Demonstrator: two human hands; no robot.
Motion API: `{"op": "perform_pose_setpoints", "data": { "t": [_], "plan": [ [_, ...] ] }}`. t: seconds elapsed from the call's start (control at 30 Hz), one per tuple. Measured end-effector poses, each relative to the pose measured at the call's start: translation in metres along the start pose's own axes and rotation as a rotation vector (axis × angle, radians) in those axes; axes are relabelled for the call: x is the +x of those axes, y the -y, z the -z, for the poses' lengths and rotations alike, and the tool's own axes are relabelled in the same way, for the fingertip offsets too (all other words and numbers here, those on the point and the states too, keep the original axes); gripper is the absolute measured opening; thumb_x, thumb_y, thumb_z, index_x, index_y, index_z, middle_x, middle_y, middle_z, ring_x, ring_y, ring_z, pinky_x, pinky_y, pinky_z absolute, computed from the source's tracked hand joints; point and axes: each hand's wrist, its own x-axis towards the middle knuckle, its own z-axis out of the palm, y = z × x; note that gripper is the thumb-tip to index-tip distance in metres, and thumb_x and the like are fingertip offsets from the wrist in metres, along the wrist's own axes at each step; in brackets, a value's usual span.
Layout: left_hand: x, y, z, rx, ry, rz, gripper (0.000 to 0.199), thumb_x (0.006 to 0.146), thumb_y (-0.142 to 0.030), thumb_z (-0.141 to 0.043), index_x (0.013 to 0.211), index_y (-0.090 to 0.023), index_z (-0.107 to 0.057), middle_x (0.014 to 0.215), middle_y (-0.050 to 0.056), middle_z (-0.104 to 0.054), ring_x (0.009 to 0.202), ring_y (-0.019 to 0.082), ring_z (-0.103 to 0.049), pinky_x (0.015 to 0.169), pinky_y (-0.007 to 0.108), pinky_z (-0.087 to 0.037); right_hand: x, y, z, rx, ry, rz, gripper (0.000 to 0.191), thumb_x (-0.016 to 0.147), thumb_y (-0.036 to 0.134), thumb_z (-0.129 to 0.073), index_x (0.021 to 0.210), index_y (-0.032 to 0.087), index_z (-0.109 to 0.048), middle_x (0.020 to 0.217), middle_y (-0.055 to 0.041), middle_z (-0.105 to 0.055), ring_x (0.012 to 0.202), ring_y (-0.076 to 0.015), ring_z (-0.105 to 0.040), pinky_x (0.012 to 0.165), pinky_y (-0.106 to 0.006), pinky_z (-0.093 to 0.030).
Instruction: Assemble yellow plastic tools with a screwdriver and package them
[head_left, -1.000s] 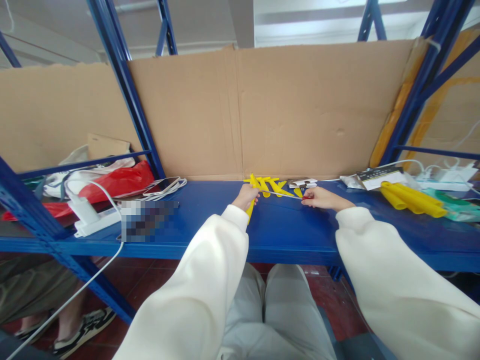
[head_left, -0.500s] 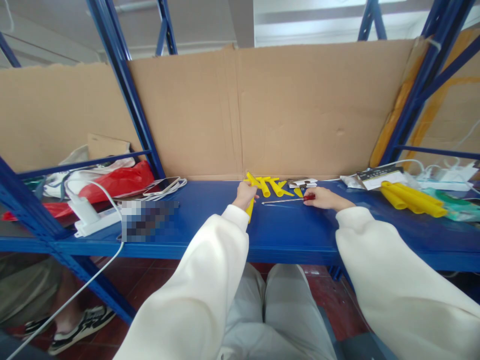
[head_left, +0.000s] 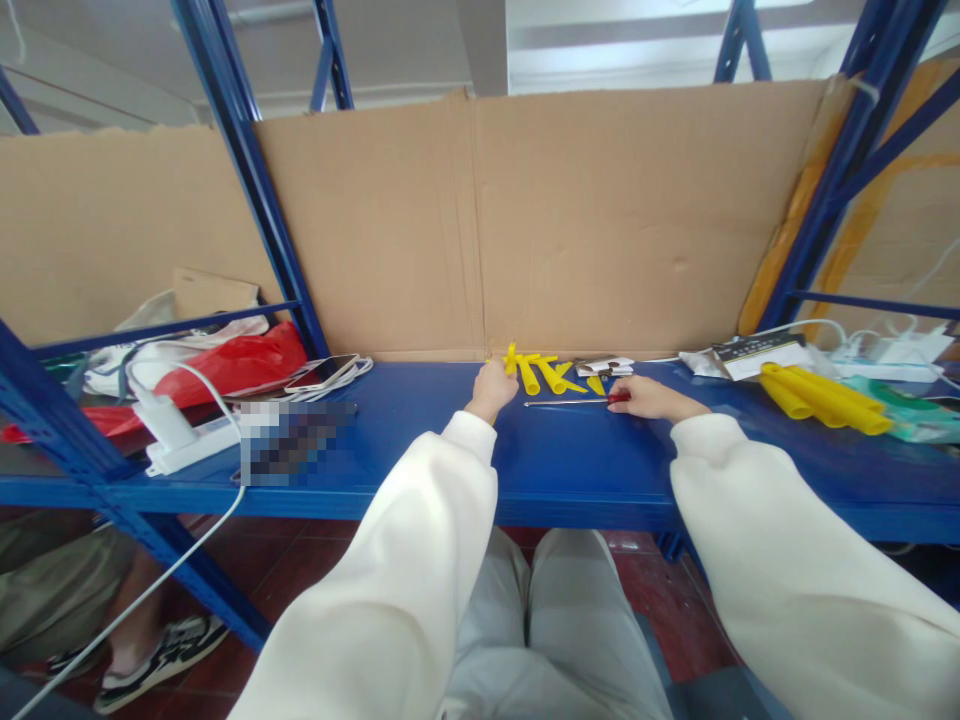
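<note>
My left hand (head_left: 492, 388) is closed on a yellow plastic piece (head_left: 511, 358), whose end sticks up past my fingertips; the rest of it is hidden by the hand. The fingers of my right hand (head_left: 641, 397) are closed around the red handle of a screwdriver (head_left: 566, 403). Its thin metal shaft points left, low over the blue shelf (head_left: 585, 460). Between and behind my hands lie several yellow plastic tubes (head_left: 529, 377) and smaller yellow pieces (head_left: 595, 384). Behind them sits a small black-and-white packet (head_left: 604, 367).
A tall cardboard sheet (head_left: 585, 220) closes off the back. On the right are larger yellow tubes (head_left: 825, 400) and a black-and-white package (head_left: 765, 355). A white power strip (head_left: 195, 445), a phone (head_left: 322, 372) and a red bag (head_left: 240, 358) lie left. Another person's shoe (head_left: 165, 660) shows below.
The yellow piece in my left hand has turned; its lower length no longer shows below the fingers, and its end stands above them. My right hand and the screwdriver have hardly moved.
</note>
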Motion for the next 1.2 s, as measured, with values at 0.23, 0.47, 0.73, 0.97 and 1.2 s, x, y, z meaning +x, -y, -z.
{"op": "perform_pose_setpoints", "data": {
  "t": [0.23, 0.47, 0.73, 0.97, 1.2],
  "plan": [
    [-0.013, -0.004, 0.009, 0.322, 0.006, -0.334, 0.047, 0.096, -0.017, -0.054, 0.142, -0.024, -0.058, 0.125, 0.012, -0.071, 0.117, 0.024, -0.067, 0.099, 0.032, -0.05, 0.004, -0.006, -0.003, 0.108, 0.001, 0.058, 0.017, 0.079, 0.034, -0.065, 0.083, 0.021, -0.075, 0.079, -0.0053, -0.075, 0.074, -0.0212, -0.067, 0.07, -0.029, -0.052],
    [-0.018, -0.004, 0.002, 0.532, 0.132, -0.492, 0.051, 0.097, -0.015, -0.046, 0.145, -0.029, -0.057, 0.125, 0.012, -0.07, 0.111, 0.025, -0.069, 0.097, 0.034, -0.052, 0.007, -0.011, -0.006, 0.182, -0.003, 0.087, 0.022, 0.079, 0.039, -0.065, 0.084, 0.019, -0.075, 0.08, -0.0064, -0.075, 0.07, -0.0204, -0.066, 0.069, -0.03, -0.053],
    [-0.022, -0.006, -0.004, 0.546, 0.227, -0.577, 0.054, 0.096, -0.014, -0.045, 0.147, -0.032, -0.054, 0.128, 0.013, -0.066, 0.118, 0.027, -0.065, 0.097, 0.038, -0.052, 0.01, -0.015, -0.004, 0.126, -0.06, 0.058, 0.023, 0.085, 0.024, -0.051, 0.081, 0.019, -0.073, 0.087, -0.0062, -0.077, 0.079, -0.02, -0.068, 0.076, -0.029, -0.053],
    [-0.022, -0.006, -0.005, 0.429, 0.226, -0.573, 0.052, 0.091, -0.009, -0.05, 0.138, -0.026, -0.064, 0.123, 0.014, -0.067, 0.117, 0.027, -0.065, 0.102, 0.037, -0.049, 0.009, -0.017, 0.0, 0.099, -0.179, -0.145, 0.033, 0.086, 0.014, -0.046, 0.103, 0.016, -0.074, 0.111, -0.0144, -0.076, 0.103, -0.0248, -0.07, 0.094, -0.033, -0.051],
    [-0.021, -0.005, -0.006, 0.426, 0.22, -0.577, 0.052, 0.089, -0.005, -0.049, 0.135, -0.025, -0.067, 0.124, 0.014, -0.065, 0.118, 0.028, -0.064, 0.101, 0.036, -0.049, 0.013, -0.028, -0.005, 0.118, -0.196, -0.194, 0.031, 0.082, 0.019, -0.056, 0.106, 0.02, -0.076, 0.111, -0.0106, -0.077, 0.106, -0.0247, -0.069, 0.095, -0.032, -0.051]
  ]
}}
